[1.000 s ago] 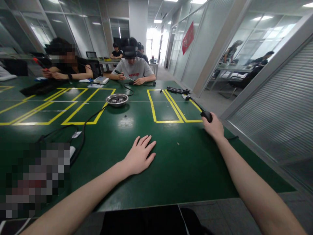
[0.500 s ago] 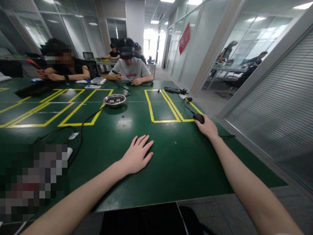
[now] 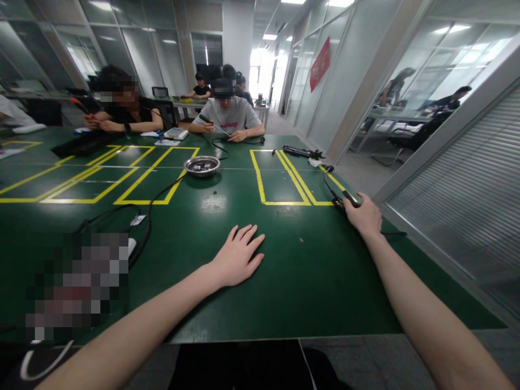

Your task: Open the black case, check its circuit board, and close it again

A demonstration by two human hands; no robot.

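My left hand (image 3: 239,259) lies flat on the green tabletop (image 3: 280,303), palm down, with its fingers spread and nothing in them. Near the right edge of the table, my right hand (image 3: 365,218) is closed around a small black corded object (image 3: 351,199); the fingers hide part of it, so its exact kind does not show. A black cable (image 3: 331,187) runs from beside that hand toward the back, and another stretch of cord shows to its right. Yellow tape (image 3: 290,203) marks rectangles on the table just left of my right hand.
A steel bowl (image 3: 202,166) with small metal parts stands mid-table. A black folded stand-like item (image 3: 303,151) lies at the back right. Cables cross the left side beside a blurred-out item (image 3: 81,287). Across the table, a co-worker in grey (image 3: 229,116) holds a long thin tool.
My right hand has turned the black object, so that its side and the cable now show more. My left hand stays flat on the table. The whole view has shifted slightly.
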